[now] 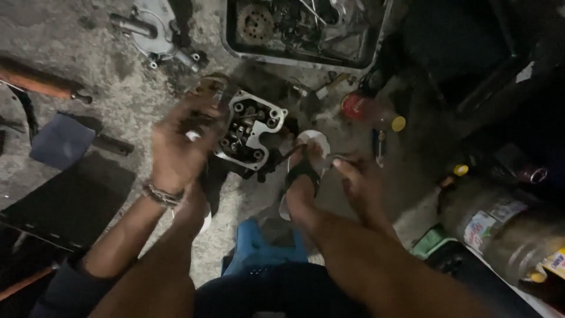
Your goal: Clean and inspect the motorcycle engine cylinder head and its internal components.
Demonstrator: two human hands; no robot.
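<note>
Two hands on stained concrete floor (112,112): left (179,150) grips cylinder head (250,132), right (359,182) half-curled, grip unclear.

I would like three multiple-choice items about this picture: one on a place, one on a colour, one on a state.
1. Where is the metal tray of parts?
A. At the top of the view, beyond the cylinder head
B. On the person's lap
C. Under the blue stool

2. What colour is the cap of the bottle lying right of the cylinder head?
A. Green
B. Yellow
C. White

3. What is the left hand doing?
A. Resting flat on the floor
B. Holding a hammer
C. Gripping the cylinder head

Answers:
1. A, the metal tray lies at the top, past the cylinder head.
2. B, the bottle ends in a yellow cap.
3. C, the left hand has its fingers on the head's left edge; the right hand is apart from it.
</note>
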